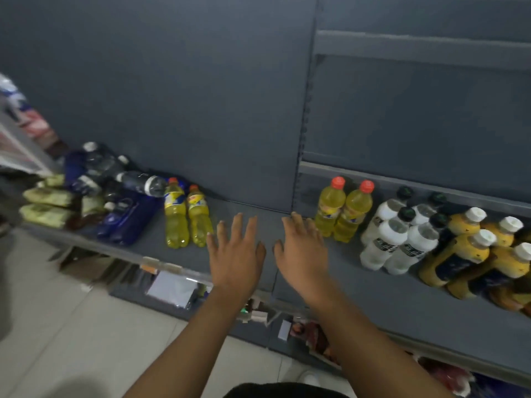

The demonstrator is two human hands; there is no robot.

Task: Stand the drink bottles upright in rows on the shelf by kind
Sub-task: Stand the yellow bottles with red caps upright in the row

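- While the left hand (235, 249) and right hand (301, 248) hover spread and empty over a bare stretch of the shelf (373, 308), the sorting looks partly done.
- Standing by kind: left yellow bottles (186, 218) beside the hands, right yellow bottles (343, 211), then white bottles (393, 242) and orange bottles (471, 251).
- Left to do, I'd judge: the dark bottles (129, 179) lying heaped at the far left.

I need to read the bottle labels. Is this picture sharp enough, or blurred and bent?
Head view: soft, so labels on the yellow bottles and white bottles are unreadable; the left edge smears around the lying dark bottles; the wide lens bows the shelf; light dim and even, no strong glare.
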